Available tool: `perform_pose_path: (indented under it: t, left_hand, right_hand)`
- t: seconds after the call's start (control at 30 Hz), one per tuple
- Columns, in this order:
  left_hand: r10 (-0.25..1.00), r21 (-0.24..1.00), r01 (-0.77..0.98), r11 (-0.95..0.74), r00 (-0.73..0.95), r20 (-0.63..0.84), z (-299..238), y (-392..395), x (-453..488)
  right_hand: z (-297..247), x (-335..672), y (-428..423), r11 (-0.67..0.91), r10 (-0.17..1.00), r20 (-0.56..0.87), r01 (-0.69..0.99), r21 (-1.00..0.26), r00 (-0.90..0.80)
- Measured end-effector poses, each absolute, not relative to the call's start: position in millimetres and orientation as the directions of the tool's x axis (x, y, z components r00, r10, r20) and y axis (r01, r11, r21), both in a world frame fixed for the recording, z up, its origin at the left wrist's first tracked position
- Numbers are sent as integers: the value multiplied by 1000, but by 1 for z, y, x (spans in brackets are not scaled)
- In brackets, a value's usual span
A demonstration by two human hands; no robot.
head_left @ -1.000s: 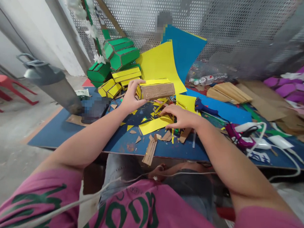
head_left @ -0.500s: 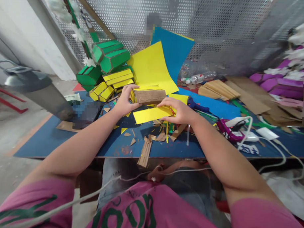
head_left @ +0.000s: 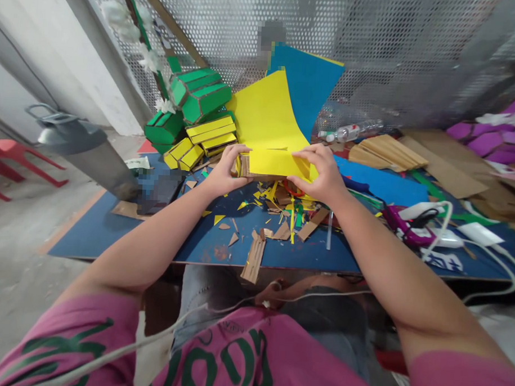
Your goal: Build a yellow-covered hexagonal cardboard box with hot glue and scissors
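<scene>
Together, the two hands hold things right at the cardboard block (head_left: 245, 165), which is held up over the messy blue surface (head_left: 209, 236). Both arms reach forward from pink sleeves (head_left: 454, 374) and slant in toward the block, one from each side, with the elbows out wide.

The left hand (head_left: 226, 174) has its grip on the block's left end. Its fingers curl over the top, and its thumb points in along the bottom. The right hand (head_left: 324, 175) is at the block's right end, pinching a yellow strip (head_left: 272, 162). Its pointing finger lies along the strip's top corner, and its thumb is at the bottom corner. The strip lies along the front of the block and hides most of it; a bit of brown shows at the left end and along the bottom.

Just below the block's right side is a red loop (head_left: 292, 188), close to the right thumb. I can't tell if that hand touches it. Little scraps (head_left: 284, 230) lie below the block, on the near side. Behind the block stands a big yellow sheet (head_left: 268, 114). Yellow box shapes (head_left: 213, 134) sit behind the block to the left, and a grey bottle (head_left: 90, 153) leans farther left of it.
</scene>
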State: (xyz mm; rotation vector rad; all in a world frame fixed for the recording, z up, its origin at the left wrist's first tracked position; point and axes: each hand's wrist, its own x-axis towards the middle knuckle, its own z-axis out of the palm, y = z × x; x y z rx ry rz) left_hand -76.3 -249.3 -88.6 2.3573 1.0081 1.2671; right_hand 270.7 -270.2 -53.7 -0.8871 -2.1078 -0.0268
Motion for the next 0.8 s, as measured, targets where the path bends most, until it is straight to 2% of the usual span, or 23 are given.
perform_pose_path:
  t: [0.2, 0.47, 0.8]
  left_hand:
    - [716, 578, 424, -697, 390, 578, -87, -253, -74]
    - [681, 547, 407, -732, 421, 599, -85, -259, -70]
    - [698, 562, 413, -716, 423, 578, -85, -259, -71]
  right_hand:
    - [-58, 264, -268, 758, 568, 697, 608, -236, -438]
    - [-66, 266, -261, 755, 563, 688, 624, -202, -458]
    - [-65, 267, -262, 744, 587, 662, 632, -216, -465]
